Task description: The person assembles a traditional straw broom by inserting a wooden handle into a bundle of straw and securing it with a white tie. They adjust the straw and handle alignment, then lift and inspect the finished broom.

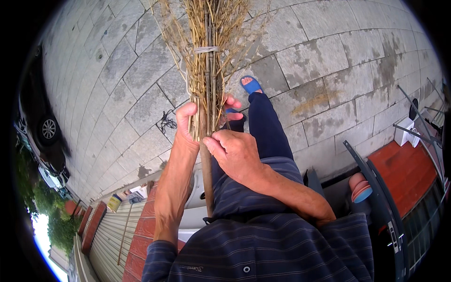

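A twig broom stands out in front of my body, its bristles fanning toward the top of the view. Its wooden handle runs down to my waist. Pale cord is wound round the bundle higher up, and a thin strand hangs along its left side. My left hand wraps round the lower bundle from behind, with thumb at the left and fingertips showing at the right. At the bundle's base, where it meets the handle, my right hand is closed in a pinch; what lies between its fingertips is hidden.
Grey stone paving with damp patches spreads ahead. A dark tangled cord lies on it, left of the broom. A dark car is parked far left. At the right are a metal door frame and stacked pots.
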Demonstrator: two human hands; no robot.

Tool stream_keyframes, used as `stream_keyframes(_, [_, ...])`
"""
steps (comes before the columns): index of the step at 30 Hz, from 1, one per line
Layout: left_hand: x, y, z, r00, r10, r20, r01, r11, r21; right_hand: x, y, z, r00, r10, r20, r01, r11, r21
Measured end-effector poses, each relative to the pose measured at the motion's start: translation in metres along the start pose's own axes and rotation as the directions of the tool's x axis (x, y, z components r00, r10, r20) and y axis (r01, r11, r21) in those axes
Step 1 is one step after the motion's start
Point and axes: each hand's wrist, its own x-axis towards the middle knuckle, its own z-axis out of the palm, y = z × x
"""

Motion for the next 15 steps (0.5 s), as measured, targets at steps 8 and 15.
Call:
stream_keyframes(8, [0.005,0.009,-0.003,0.993,0.072,0.098,-0.068,0.997,-0.039,-0.003,0.024,-0.027,0.970,0.213,-0.113,-0.184,0.957,0.226])
stream_keyframes(15, [0.006,0.005,-0.014,0.996,0.030,0.082,-0.026,0.998,-0.052,0.011,0.035,-0.012,0.982,0.189,0.008,-0.181,0.924,0.338])
